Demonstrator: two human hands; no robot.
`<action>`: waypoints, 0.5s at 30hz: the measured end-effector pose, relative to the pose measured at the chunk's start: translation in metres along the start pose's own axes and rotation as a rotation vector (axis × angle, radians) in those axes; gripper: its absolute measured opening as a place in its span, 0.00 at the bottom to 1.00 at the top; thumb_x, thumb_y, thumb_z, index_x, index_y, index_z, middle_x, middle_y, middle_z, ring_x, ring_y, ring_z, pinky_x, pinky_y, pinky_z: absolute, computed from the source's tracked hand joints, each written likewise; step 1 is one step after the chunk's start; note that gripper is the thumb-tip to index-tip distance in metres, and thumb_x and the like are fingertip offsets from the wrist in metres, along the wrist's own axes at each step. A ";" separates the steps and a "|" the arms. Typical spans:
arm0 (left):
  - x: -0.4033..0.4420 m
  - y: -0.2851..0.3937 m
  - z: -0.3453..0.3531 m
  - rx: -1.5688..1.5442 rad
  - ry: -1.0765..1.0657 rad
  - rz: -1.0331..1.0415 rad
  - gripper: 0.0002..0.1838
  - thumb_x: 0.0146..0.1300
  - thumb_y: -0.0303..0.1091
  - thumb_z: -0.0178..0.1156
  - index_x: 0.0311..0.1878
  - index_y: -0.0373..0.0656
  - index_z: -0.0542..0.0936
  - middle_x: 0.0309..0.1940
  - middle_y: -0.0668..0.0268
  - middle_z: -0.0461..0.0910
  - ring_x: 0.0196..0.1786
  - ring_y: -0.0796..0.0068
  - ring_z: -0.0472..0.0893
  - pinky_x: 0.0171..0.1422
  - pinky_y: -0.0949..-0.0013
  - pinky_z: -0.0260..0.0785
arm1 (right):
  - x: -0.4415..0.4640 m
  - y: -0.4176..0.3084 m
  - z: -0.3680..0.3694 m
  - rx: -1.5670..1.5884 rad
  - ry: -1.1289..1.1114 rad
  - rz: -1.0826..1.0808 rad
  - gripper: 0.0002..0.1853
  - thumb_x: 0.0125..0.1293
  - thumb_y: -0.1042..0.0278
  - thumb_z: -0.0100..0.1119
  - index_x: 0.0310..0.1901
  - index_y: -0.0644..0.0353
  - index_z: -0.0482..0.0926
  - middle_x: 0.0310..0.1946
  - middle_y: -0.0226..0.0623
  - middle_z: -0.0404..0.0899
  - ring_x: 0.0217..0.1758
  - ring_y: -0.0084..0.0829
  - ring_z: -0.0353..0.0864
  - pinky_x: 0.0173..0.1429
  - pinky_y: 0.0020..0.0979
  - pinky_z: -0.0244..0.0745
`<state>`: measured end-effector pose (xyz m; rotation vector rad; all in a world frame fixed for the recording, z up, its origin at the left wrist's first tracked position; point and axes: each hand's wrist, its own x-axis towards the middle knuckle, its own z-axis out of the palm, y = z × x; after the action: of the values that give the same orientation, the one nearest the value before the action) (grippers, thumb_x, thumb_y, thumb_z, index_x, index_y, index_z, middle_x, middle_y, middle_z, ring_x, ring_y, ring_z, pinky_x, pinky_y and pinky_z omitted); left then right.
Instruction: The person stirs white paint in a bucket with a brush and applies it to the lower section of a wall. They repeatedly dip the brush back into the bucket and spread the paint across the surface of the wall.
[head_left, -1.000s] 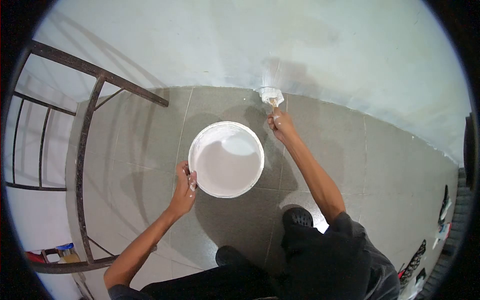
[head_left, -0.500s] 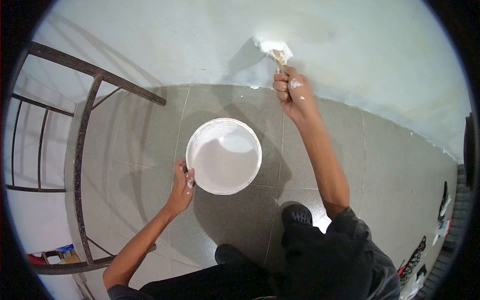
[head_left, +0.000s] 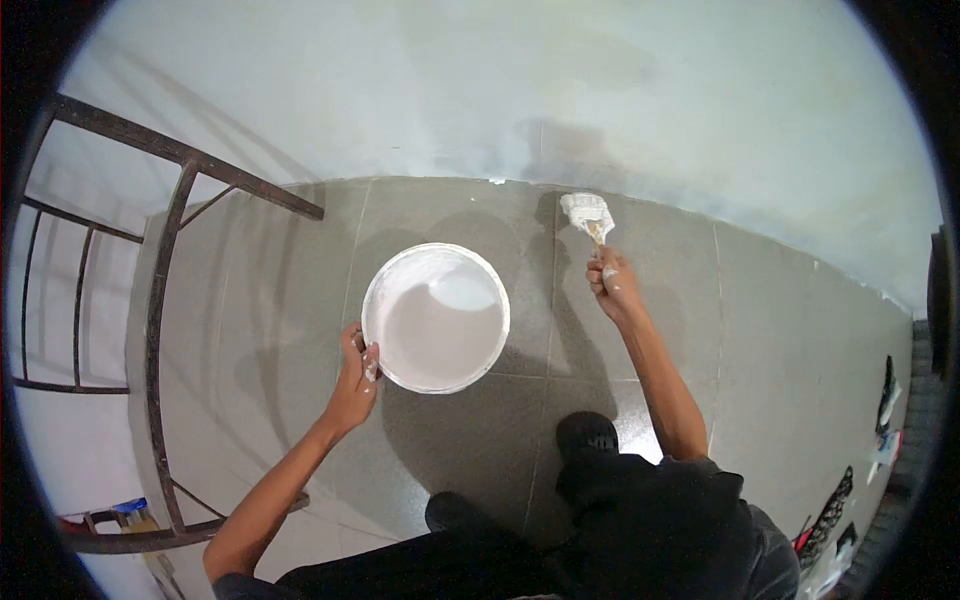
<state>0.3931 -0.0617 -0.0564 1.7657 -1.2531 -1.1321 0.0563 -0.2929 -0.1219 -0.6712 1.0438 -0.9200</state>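
Note:
My left hand [head_left: 359, 378] grips the left rim of a round white bucket [head_left: 372, 318], holding it above the tiled floor. White paint [head_left: 440, 330] fills part of the bucket, with a bright reflection on its surface. To the right of the bucket, my right hand [head_left: 614, 283] is closed around the handle of a paintbrush [head_left: 588, 215]. The bristles are coated in thick white paint and point toward the wall [head_left: 420, 100]. From this angle the brush appears over the floor, off the wall. White smears mark both hands.
A dark metal frame [head_left: 165, 300] stands on the left, its bars reaching toward the wall. Grey tiles [head_left: 640, 330] cover the floor. My dark shoe [head_left: 587, 434] is below the brush. Several small items, among them a patterned strip [head_left: 829, 518], lie along the right edge.
My right hand has drawn the paintbrush back from the wall, toward me and slightly right. My left hand and the bucket have shifted only a little in view.

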 end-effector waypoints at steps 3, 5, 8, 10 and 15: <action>-0.002 0.015 0.000 -0.017 -0.026 -0.034 0.27 0.73 0.50 0.33 0.65 0.42 0.44 0.60 0.53 0.59 0.57 0.65 0.67 0.54 0.62 0.67 | 0.023 0.013 0.001 0.019 0.045 0.006 0.12 0.69 0.60 0.46 0.34 0.60 0.66 0.23 0.27 0.65 0.21 0.16 0.63 0.21 0.20 0.55; -0.002 0.011 0.000 -0.020 -0.020 -0.019 0.27 0.73 0.50 0.33 0.65 0.42 0.44 0.60 0.53 0.59 0.57 0.65 0.67 0.54 0.61 0.66 | 0.037 0.018 0.003 0.035 0.047 -0.001 0.13 0.69 0.59 0.46 0.34 0.61 0.66 0.24 0.28 0.66 0.21 0.17 0.64 0.22 0.20 0.56; -0.002 0.010 0.000 -0.027 -0.016 -0.010 0.27 0.73 0.51 0.33 0.65 0.43 0.45 0.60 0.53 0.60 0.56 0.65 0.67 0.54 0.61 0.67 | 0.049 0.017 0.011 0.066 0.006 -0.020 0.13 0.69 0.59 0.46 0.35 0.63 0.66 0.24 0.30 0.67 0.22 0.18 0.65 0.22 0.20 0.57; -0.003 0.015 0.002 -0.023 -0.004 -0.023 0.28 0.73 0.51 0.33 0.64 0.41 0.45 0.58 0.51 0.60 0.56 0.64 0.68 0.55 0.61 0.66 | 0.050 0.012 0.023 0.087 -0.013 -0.021 0.13 0.69 0.60 0.46 0.35 0.63 0.66 0.24 0.30 0.67 0.22 0.18 0.65 0.23 0.20 0.57; -0.003 0.029 0.001 -0.026 -0.024 -0.059 0.28 0.73 0.49 0.32 0.63 0.36 0.44 0.56 0.46 0.60 0.56 0.60 0.68 0.58 0.59 0.67 | 0.060 -0.024 0.045 0.156 -0.011 -0.067 0.12 0.69 0.63 0.44 0.33 0.63 0.67 0.22 0.28 0.65 0.20 0.18 0.60 0.21 0.22 0.56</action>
<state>0.3817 -0.0676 -0.0306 1.7855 -1.2020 -1.2012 0.1035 -0.3547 -0.1109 -0.5831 0.9335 -1.0433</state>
